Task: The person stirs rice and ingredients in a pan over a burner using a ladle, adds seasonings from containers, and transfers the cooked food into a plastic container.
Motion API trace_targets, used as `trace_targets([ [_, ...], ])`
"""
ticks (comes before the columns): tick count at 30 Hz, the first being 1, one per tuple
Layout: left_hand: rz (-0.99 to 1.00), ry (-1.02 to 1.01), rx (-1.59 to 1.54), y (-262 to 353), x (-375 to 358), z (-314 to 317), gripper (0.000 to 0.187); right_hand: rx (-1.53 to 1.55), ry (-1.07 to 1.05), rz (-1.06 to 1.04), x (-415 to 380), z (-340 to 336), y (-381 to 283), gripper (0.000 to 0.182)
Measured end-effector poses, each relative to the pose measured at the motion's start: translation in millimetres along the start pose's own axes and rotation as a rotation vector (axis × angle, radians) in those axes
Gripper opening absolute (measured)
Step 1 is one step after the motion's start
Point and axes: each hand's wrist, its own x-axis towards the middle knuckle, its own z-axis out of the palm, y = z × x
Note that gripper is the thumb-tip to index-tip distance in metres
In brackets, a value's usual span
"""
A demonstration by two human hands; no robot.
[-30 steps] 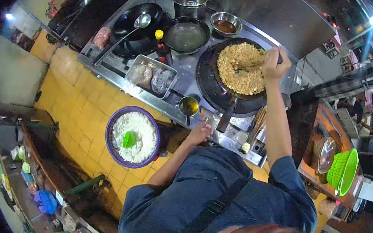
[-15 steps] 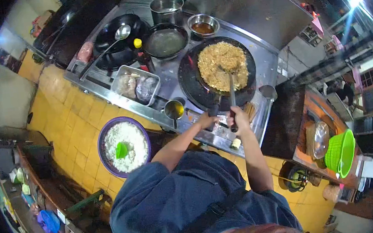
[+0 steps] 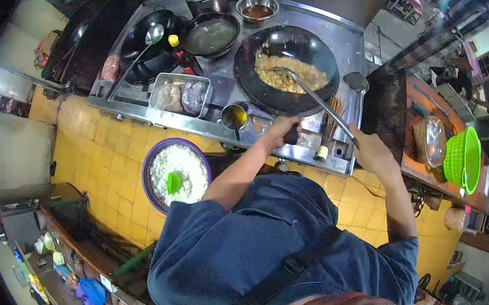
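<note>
A black wok sits on the steel stove with fried rice gathered in its near half. My left hand is closed around the wok's handle at the near side. In my right hand is the end of a long metal ladle, whose head lies in the rice toward the wok's left. Close to my left hand stands a small pot of yellow liquid. A bundle of thin sticks lies between the hands.
Left on the stove are a frying pan, a sauce bottle and a metal tray of bagged food. A steel bowl of brown liquid stands behind. White rice with a green scoop fills a purple basket below.
My right hand has moved right, swinging the ladle aslant with its head to the left. The rice has shifted from a broad spread into the wok's near half. My left hand stays on the handle.
</note>
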Motion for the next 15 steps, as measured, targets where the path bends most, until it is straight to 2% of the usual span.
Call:
trace_targets([
  [1,0.083,0.066,0.059,-16.9,10.6,-17.0,0.019,-0.058,0.022,0.079,1.1,8.1,-3.9,0.057],
  [2,0.033,0.080,0.173,-23.6,-1.1,-13.1,0.016,-0.106,0.067,0.066,2.6,20.0,-3.9,0.059],
  [3,0.044,0.176,0.212,-25.2,-42.2,21.0,0.014,-0.106,0.074,0.063,4.3,22.4,-6.9,0.059],
  [5,-0.208,0.064,-0.030,-12.1,-108.0,65.8,0.014,-0.085,0.059,0.114,1.9,29.3,-13.8,0.061],
  [8,-0.255,0.056,0.178,9.7,-80.8,42.3,0.019,-0.007,0.038,0.102,-8.0,26.2,-12.8,0.060],
  [9,-0.224,0.121,0.124,39.2,-95.0,53.2,0.018,-0.013,0.055,0.068,-12.9,28.2,-11.9,0.060],
  [10,0.054,0.021,0.256,21.2,-42.0,-2.2,0.016,-0.003,0.099,0.046,-13.5,35.2,-11.5,0.057],
  [11,0.027,0.022,0.195,7.3,-11.4,-31.7,0.015,0.011,0.087,0.053,-12.2,46.8,-12.0,0.057],
  [13,0.052,0.143,0.232,-5.7,-55.2,14.8,0.016,-0.050,0.140,0.101,1.5,55.9,-10.6,0.056],
  [15,-0.082,0.028,0.070,-14.6,-94.0,47.3,0.013,-0.081,0.138,0.115,4.4,51.9,-13.3,0.055],
])
